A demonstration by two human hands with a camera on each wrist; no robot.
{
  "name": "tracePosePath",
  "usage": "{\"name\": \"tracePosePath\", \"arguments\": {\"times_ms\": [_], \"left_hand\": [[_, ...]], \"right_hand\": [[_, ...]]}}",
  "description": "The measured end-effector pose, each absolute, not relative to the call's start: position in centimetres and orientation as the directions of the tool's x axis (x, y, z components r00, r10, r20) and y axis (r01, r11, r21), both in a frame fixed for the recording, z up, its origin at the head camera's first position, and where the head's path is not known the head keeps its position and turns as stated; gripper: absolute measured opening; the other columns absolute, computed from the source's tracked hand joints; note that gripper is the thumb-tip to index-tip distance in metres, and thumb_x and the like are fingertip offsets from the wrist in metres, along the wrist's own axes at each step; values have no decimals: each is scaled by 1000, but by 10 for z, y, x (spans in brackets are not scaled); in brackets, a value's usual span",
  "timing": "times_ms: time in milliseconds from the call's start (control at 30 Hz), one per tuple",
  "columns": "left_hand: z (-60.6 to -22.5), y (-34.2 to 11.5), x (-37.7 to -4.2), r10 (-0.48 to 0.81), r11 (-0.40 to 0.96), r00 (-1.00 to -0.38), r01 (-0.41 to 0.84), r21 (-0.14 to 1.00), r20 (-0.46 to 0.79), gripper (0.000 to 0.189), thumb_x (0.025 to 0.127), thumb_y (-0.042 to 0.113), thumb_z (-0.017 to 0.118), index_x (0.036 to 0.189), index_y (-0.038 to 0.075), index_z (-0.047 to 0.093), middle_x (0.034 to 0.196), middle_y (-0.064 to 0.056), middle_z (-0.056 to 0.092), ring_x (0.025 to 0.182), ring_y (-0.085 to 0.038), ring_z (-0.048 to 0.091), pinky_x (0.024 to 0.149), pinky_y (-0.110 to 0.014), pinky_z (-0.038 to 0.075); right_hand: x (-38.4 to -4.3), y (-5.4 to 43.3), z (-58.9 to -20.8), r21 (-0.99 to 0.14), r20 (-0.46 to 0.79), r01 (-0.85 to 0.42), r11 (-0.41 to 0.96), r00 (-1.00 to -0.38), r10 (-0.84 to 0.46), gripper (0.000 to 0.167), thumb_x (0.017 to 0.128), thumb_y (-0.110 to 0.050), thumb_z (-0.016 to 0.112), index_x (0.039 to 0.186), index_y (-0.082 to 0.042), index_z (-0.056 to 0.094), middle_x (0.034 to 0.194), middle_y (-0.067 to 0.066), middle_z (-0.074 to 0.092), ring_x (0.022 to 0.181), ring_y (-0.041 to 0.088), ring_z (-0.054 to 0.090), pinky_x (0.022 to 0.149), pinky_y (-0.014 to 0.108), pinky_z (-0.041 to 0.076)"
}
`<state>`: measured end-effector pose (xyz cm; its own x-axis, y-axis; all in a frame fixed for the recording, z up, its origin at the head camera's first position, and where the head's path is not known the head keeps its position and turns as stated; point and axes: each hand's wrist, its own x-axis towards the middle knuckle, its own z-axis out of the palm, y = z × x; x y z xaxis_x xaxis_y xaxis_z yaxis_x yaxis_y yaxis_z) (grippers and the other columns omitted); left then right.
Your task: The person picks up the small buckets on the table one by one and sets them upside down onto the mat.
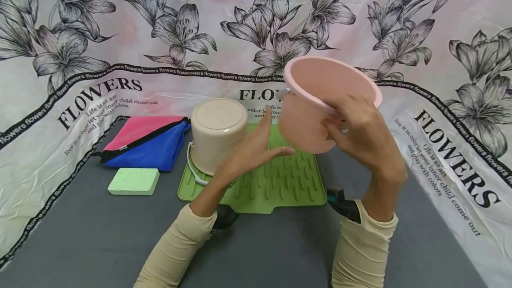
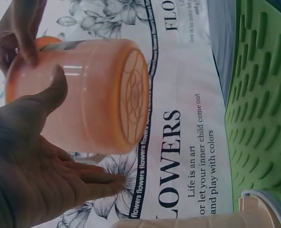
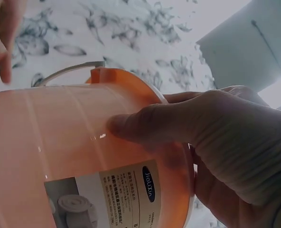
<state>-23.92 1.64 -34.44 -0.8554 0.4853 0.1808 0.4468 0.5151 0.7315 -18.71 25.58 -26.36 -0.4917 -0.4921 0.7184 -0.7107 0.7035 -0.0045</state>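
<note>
My right hand grips a pink plastic bucket by its near rim, thumb outside and fingers over the edge. The bucket hangs tilted above the green drying mat, its mouth facing up; a paper label shows on its side in the right wrist view. My left hand is spread beside the bucket's left side, fingers straight and thumb pointing at it. A cream bucket stands upside down on the left of the mat, behind my left hand, with its pale handle lying down.
A pink and blue zipped cloth item lies at the left, with a light green sponge in front of it. Grey cloth covers the table. A white flower-print sheet forms the backdrop and both sides.
</note>
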Motion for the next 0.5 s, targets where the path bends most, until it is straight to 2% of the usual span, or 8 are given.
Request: {"name": "tracePosePath", "arguments": {"times_ms": [67,133,267,333,400,500], "left_hand": [[-346,18,-241,489,459,-836,488,742,248,130,89,57,78,165,25,-21,178,-4,-5,165,-20,7,134,-43,18],[-348,21,-242,483,400,-812,537,743,327,132,84,64,78,165,31,-21,179,0,-3,165,-18,10,134,-45,21],[-354,27,-246,429,296,-766,620,726,479,144,64,91,66,165,35,-19,179,4,-2,165,-20,12,132,-50,26],[-356,30,-249,369,239,-751,645,725,547,152,54,96,64,167,33,-15,178,1,7,163,-22,22,131,-49,31],[-357,32,-251,307,213,-732,676,705,609,158,49,92,69,169,26,-10,176,-4,14,158,-23,30,129,-46,34],[-356,36,-253,219,122,-709,702,702,671,159,47,63,98,169,25,2,168,-5,33,144,-21,47,120,-39,45]], "right_hand": [[-187,250,-263,19,724,-731,682,-461,-514,39,80,11,79,116,10,66,94,23,70,88,37,61,80,47,51],[-186,243,-263,43,732,-747,663,-428,-530,41,79,11,79,118,9,66,96,22,71,90,37,61,79,47,50],[-182,229,-263,85,750,-750,656,-385,-537,41,82,10,77,121,7,65,102,22,73,95,39,60,81,49,47],[-179,222,-263,106,757,-739,665,-374,-536,40,85,8,77,124,6,65,103,21,74,96,39,60,81,50,46],[-175,214,-264,122,766,-731,672,-361,-531,40,87,6,77,126,6,65,102,21,74,94,39,60,80,49,45],[-170,203,-264,149,770,-716,682,-349,-534,39,92,3,74,130,3,66,99,19,73,94,38,59,80,48,46]]}}
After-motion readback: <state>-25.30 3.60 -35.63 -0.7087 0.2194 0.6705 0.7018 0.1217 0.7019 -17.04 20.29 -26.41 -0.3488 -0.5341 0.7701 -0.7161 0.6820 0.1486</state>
